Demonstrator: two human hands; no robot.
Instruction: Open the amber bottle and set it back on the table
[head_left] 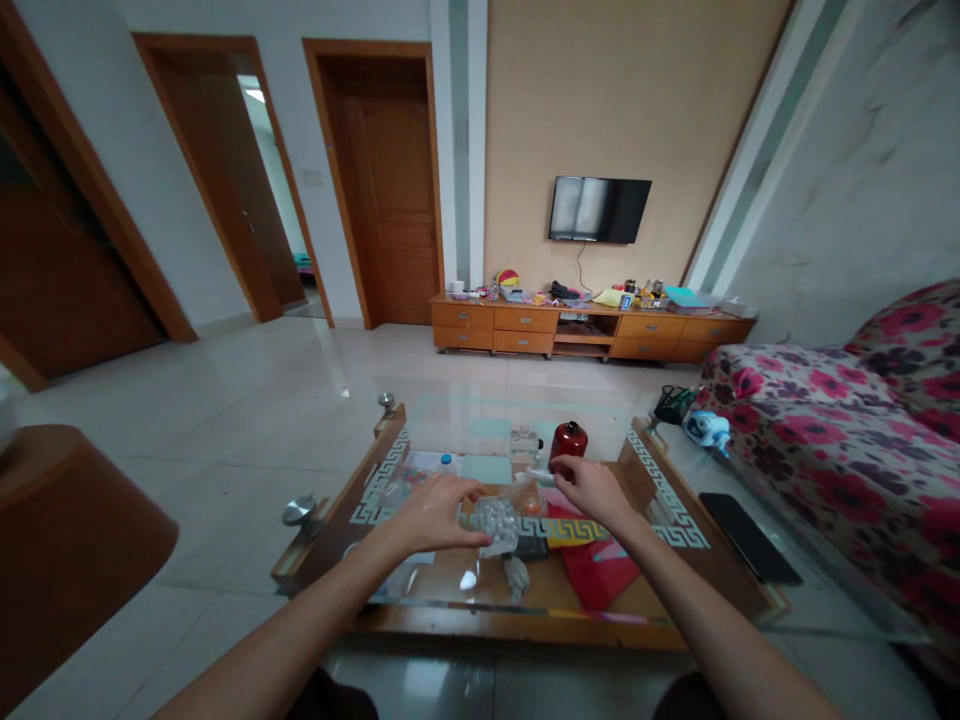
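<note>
My left hand (439, 512) is over the left-middle of the glass coffee table, its thumb and fingers apart. Just beyond its fingertips lies a crumpled clear plastic wrapper (499, 522); whether the thumb touches it I cannot tell. To the right, my right hand (590, 488) has its fingers pinched on a slim white object (541, 476), too small to identify. Below that object is a clear bag (529, 500) with something orange inside. A dark red round bottle (568, 442) stands behind my right hand, with a clear bottle (524, 443) to its left.
The coffee table (420, 618) has a glass top over a wooden shelf. A red bag (596, 572) and a crumpled pale piece (517, 578) are near its front. A blue-capped bottle (446, 462) stands behind my left hand. A flowered sofa (817, 430) is at right.
</note>
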